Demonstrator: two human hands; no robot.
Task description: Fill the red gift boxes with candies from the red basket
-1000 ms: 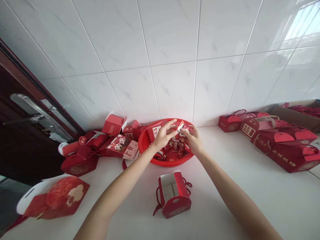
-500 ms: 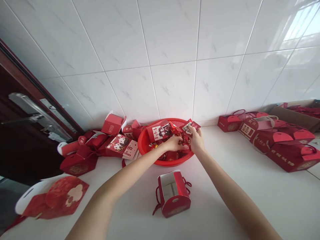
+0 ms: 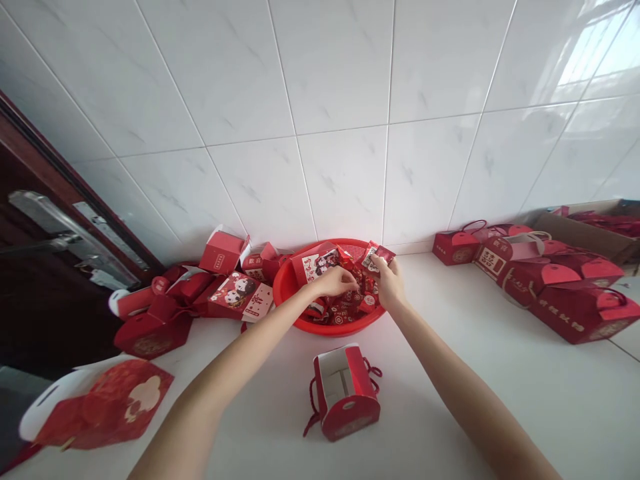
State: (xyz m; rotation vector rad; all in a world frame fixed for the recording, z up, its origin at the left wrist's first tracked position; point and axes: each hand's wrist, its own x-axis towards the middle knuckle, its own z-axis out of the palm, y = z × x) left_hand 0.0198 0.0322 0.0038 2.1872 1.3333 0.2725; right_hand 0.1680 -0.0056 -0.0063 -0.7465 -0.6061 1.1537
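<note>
A red plastic basket sits against the wall with several red wrapped candies inside. My left hand is over the basket, its fingers curled together; what they hold, if anything, is hidden. At the basket's right rim, my right hand grips a red candy packet with pale printing between thumb and fingers. Below the basket stands an open red gift box, its flaps up and cords hanging at both sides. Only bare inner walls show through its opening.
Several folded red boxes are piled left of the basket, with a larger box nearer me. More red gift boxes stand at the right before a cardboard box. A dark door borders the left side.
My left hand has lifted a little back from the candies, its spread fingers drawing together. My right hand keeps the packet and has tilted it upright slightly. The view has shifted a little.
</note>
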